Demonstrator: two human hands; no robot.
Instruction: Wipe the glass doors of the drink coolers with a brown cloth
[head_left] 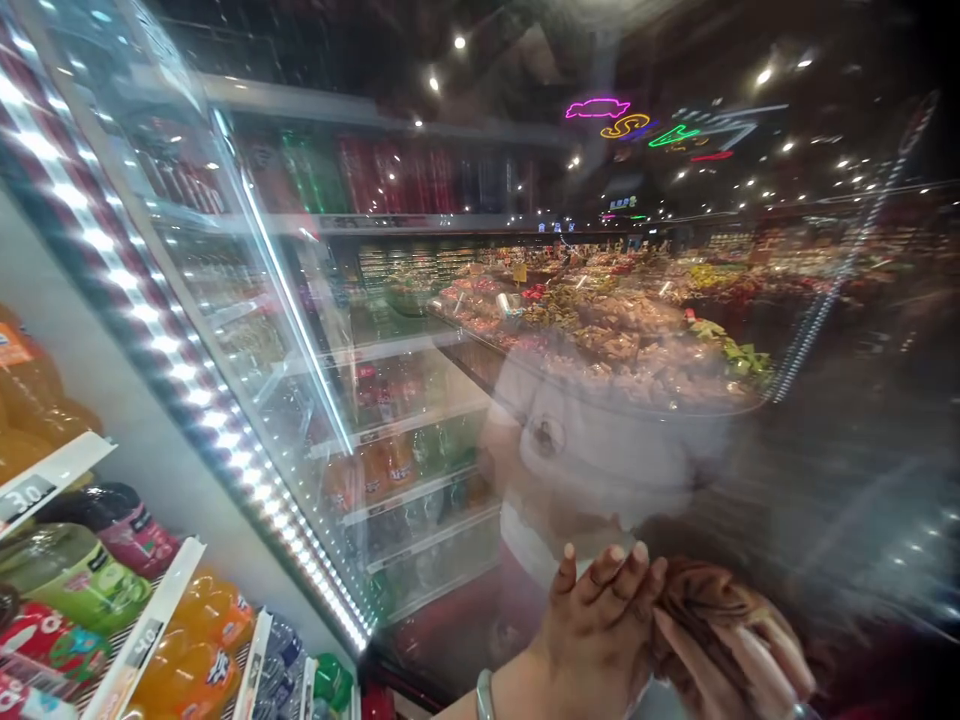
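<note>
Cloth (pixel 705 585), one crumpled brown piece, is gripped by the right hand (pixel 750 662); the open left hand (pixel 598 628) wears one smooth pale-green bangle (pixel 485 694).

On my left I read 3.0 on the upper price tag (pixel 27 496) and what looks like 4.0 on the lower tag (pixel 142 645). An orange bottle (pixel 196 690) seems labelled Fanta. Far neon signs (pixel 625 127) defeat me.

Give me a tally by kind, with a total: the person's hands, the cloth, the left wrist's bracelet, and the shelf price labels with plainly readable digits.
Hands: 2 (left hand, right hand)
Brown cloth: 1
Bracelet: 1
Readable price labels: 2
Total: 6
</note>
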